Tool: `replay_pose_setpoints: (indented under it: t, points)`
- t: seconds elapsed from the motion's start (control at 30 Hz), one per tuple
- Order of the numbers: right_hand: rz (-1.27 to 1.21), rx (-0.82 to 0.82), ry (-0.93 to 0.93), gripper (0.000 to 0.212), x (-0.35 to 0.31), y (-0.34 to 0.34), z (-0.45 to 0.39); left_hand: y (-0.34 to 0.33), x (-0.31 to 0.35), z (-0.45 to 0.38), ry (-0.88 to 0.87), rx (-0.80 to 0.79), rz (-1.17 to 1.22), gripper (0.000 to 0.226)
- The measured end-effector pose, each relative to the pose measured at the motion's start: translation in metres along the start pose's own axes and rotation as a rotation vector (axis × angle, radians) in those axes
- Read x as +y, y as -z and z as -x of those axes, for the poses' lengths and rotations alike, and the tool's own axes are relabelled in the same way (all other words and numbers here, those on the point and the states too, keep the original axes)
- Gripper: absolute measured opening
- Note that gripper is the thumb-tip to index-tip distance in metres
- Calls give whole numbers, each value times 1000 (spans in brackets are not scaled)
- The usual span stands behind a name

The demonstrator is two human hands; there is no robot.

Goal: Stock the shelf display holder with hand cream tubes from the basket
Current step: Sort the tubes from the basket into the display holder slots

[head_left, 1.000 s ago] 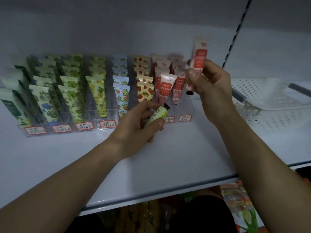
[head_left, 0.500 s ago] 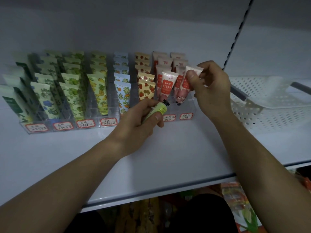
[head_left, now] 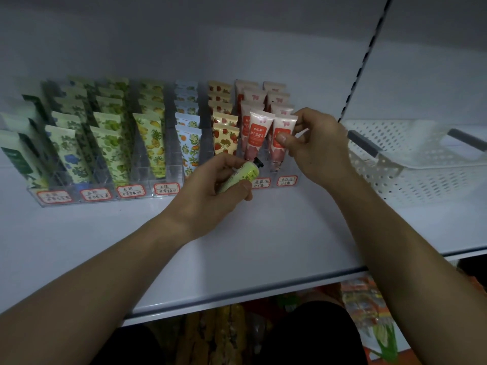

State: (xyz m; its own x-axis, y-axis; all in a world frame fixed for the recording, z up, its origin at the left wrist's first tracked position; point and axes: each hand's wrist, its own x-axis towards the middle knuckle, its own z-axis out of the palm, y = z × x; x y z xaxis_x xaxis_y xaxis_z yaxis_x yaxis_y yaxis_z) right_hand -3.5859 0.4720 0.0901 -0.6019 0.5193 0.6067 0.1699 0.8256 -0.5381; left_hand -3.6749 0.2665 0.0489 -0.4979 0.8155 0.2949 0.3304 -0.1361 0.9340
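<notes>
A clear display holder [head_left: 168,192] with red price labels stands on the white shelf, its lanes filled with upright patterned hand cream tubes. My right hand [head_left: 320,146] pinches a pink-and-red tube [head_left: 281,143] standing cap down in the front of the rightmost lane. My left hand [head_left: 218,191] grips a small light-green tube [head_left: 241,176] with a black cap, in front of the holder's right part. A white perforated basket [head_left: 390,177] sits at the right; its inside looks bare.
The shelf [head_left: 105,246] stretches toward me in front of the holder. A black slotted upright [head_left: 366,56] runs up the back wall beside the basket. Colourful packaged goods [head_left: 369,306] lie on the level below.
My right hand brought the pink-and-red tube down from above the holder into the front of the rightmost lane. My left hand has kept the green tube almost still.
</notes>
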Motion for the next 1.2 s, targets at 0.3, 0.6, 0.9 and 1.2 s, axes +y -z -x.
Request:
replay_pose_setpoints:
  t: [0.3,0.6,0.9,1.2]
  points:
    - [-342,107,275,13,-22,1,25,0,8,8,-52,53,-10,25]
    - [-722,-447,194,8,-34,-8,34,17,20,16,-146,333,-101,34]
    - [-302,-468,326,56,-91,-20,55,51,43,53,-151,470,103,7]
    - [-55,-339,446,33,-144,-38,42,86,40,77,-316,614,-313,43]
